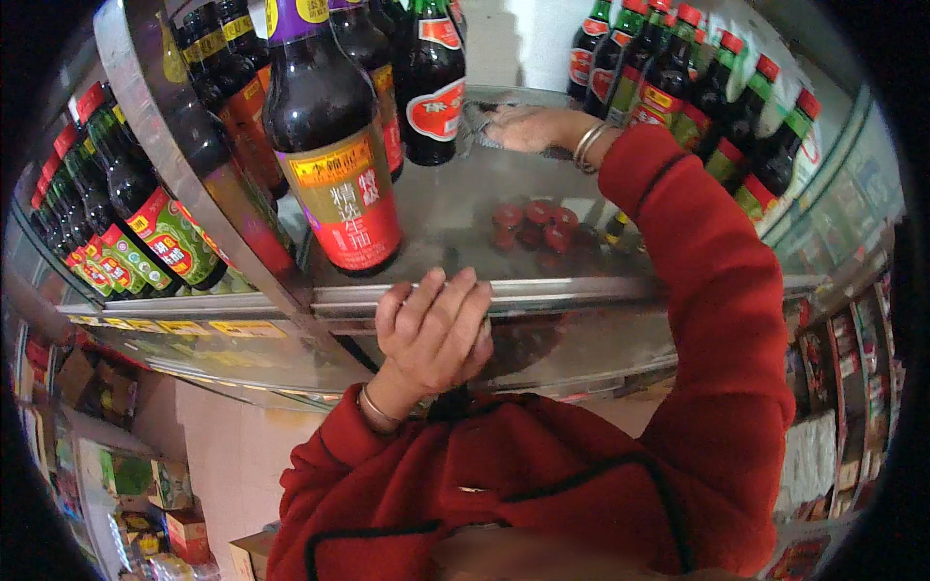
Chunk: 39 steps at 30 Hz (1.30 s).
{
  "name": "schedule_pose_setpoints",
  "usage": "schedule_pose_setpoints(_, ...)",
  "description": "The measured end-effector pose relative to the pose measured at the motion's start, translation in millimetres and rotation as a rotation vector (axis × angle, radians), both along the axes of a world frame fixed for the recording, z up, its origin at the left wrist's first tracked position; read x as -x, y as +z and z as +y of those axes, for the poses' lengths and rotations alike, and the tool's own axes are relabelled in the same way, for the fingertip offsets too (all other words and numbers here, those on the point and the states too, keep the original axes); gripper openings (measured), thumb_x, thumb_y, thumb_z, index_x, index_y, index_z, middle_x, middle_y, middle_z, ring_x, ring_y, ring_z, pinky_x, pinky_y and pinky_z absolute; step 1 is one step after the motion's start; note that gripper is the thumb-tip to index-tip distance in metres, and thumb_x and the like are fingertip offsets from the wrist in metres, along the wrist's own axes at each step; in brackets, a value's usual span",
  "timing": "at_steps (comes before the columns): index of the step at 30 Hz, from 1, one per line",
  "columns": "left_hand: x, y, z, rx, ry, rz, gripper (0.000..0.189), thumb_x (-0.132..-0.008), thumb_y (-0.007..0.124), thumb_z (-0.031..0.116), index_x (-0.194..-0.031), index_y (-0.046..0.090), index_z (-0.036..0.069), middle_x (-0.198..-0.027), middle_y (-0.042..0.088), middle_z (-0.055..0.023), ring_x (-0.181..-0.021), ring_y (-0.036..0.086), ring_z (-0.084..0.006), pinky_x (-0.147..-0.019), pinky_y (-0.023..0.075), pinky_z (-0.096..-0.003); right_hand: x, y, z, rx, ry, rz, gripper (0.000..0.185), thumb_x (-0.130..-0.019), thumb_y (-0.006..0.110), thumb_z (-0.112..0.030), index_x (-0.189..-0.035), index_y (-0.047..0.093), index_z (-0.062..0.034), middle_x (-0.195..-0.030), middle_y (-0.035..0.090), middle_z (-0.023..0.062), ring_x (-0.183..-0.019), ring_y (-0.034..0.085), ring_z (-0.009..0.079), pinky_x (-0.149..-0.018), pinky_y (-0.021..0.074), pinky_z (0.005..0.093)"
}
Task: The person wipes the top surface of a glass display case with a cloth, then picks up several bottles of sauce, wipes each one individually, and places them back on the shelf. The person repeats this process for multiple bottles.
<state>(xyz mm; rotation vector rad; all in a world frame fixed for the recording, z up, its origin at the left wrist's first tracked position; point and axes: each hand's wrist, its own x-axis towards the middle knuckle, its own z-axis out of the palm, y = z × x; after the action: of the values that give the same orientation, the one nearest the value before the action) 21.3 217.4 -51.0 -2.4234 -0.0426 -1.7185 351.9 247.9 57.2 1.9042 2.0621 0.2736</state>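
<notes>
My right hand (527,128) is stretched to the back of a glass shelf (436,210) and presses a grey cloth (476,127) on the glass, right of a dark bottle with a red label (434,94). My left hand (436,330) rests at the metal front edge of the shelf, fingers bent a little and close together; whether it grips the edge cannot be told. Just left of and behind it stands a large dark sauce bottle (345,189) with a gold and red label, upright. Red bottle caps (538,214) show through the glass.
Red-capped dark bottles (726,116) line the shelf's right side. More bottles (167,225) stand left of a metal upright (196,160). Yellow tags (247,328) run along the front rail. Cardboard boxes (187,534) sit low at the left, and stocked shelves (850,378) are at the right.
</notes>
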Motion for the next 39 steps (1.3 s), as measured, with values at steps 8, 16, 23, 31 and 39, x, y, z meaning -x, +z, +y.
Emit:
schedule_pose_setpoints(8,1,5,-4,0.097,-0.121,-0.023,0.037,-0.076,0.067,0.016,-0.112,0.068,0.006,-0.118,0.066,-0.0086,-0.110,0.057,-0.0280,-0.100,0.0352,-0.0432,138,2,-159,-0.188,0.027,0.391,0.045,-0.099,0.036,-0.029,-0.126,0.056,0.0003,-0.139,0.049,0.0208,-0.122,0.048,0.0411,-0.103,0.0387,0.0494)
schedule_pose_setpoints(16,4,11,-7,0.140,-0.193,0.004,0.040,-0.074,0.068,0.014,-0.113,0.068,0.003,-0.117,0.066,-0.0104,-0.110,0.057,-0.0298,-0.099,0.0356,-0.0426,158,16,-242,-0.231,-0.021,0.414,0.034,-0.099,0.037,-0.026,-0.108,0.054,0.0024,-0.107,0.056,0.0234,-0.102,0.052,0.0437,-0.093,0.0418,0.0498)
schedule_pose_setpoints(23,5,8,-5,0.122,-0.159,0.024,0.040,-0.075,0.068,0.016,-0.113,0.068,0.003,-0.116,0.067,-0.0098,-0.112,0.056,-0.0292,-0.098,0.0367,-0.0435,111,8,-231,-0.231,-0.162,0.316,0.040,-0.101,0.034,-0.029,-0.119,0.053,0.0010,-0.119,0.054,0.0252,-0.110,0.051,0.0449,-0.096,0.0414,0.0516)
schedule_pose_setpoints(31,3,6,-2,0.059,-0.077,0.019,0.034,-0.079,0.067,0.020,-0.110,0.070,0.009,-0.116,0.068,-0.0059,-0.112,0.056,-0.0242,-0.095,0.0386,-0.0399,11,-2,-102,0.047,-0.081,0.119,0.043,-0.101,0.035,-0.027,-0.135,0.045,-0.0027,-0.144,0.040,0.0279,-0.134,0.037,0.0447,-0.113,0.0310,0.0490)
schedule_pose_setpoints(39,1,-3,9,-0.094,0.004,0.004,0.029,-0.087,0.062,0.026,-0.112,0.070,0.015,-0.120,0.066,-0.0020,-0.118,0.054,-0.0228,-0.089,0.0410,-0.0367,-123,-20,52,0.019,-0.423,0.267,0.070,-0.098,0.032,-0.057,-0.149,0.036,-0.0097,-0.155,0.028,0.0262,-0.146,0.023,0.0400,-0.119,0.0213,0.0446)
